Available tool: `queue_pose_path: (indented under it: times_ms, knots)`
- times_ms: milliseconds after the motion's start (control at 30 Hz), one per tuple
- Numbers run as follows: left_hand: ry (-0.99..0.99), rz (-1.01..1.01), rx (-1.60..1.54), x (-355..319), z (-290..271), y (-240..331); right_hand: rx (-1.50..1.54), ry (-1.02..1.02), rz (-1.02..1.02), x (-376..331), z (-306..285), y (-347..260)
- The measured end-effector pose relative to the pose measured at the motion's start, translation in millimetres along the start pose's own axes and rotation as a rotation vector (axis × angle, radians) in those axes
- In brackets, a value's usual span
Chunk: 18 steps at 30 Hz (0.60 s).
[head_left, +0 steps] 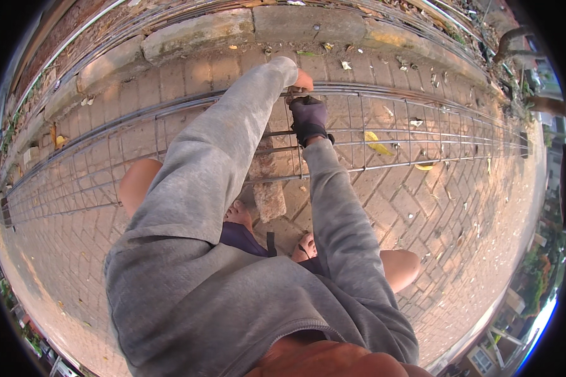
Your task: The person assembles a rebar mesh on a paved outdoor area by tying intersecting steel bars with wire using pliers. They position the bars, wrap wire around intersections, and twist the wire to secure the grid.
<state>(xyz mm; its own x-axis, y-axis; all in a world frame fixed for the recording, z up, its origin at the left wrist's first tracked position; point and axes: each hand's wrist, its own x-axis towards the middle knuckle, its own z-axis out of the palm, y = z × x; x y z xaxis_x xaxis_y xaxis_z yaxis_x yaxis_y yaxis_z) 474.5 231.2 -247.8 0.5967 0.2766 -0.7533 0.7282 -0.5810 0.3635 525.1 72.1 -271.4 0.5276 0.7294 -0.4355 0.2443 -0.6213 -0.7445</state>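
"What's at the far left?"

"One end of the cage (343,90), a long frame of steel bars lying crosswise over the paving (446,213). The kerb (198,38) runs beyond it."

"Moving right?"

"The person's left knee (138,185) is bent out beside the grey left sleeve (217,147), which crosses over the cage. Then comes the left foot (239,215), on the near side, and just right of it a worn block (270,198), partly under the bars."

"And the hands?"

"Both are near the middle of the cage, close together at its far bars. The left hand (303,80) is bare, and mostly behind its own cuff, so I can't tell whether it pinches anything."

"The other?"

"The right hand (309,114) wears a dark glove, fingers curled into a fist. What it has inside, I can't tell."

"Further right?"

"A yellow leaf (378,144) on the paving, seen between the bars, and nearer the body the bent right knee (401,269). The cage narrows away to its other end at the far right."
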Motion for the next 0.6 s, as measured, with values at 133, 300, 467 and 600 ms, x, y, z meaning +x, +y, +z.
queue_pose_path:
  times_ms: [133,300,467,600]
  knots:
    - [0.135,-0.014,-0.261,14,18,-22,0.054,-0.016,0.014,-1,0,3]
    - [0.229,0.262,-0.388,31,49,-58,0.049,0.030,-0.013,4,5,11]
    - [0.453,0.209,-0.622,22,67,-63,0.038,0.030,-0.047,3,3,7]
    - [0.477,0.139,-0.641,7,61,-61,0.102,-0.016,0.024,-7,-5,1]
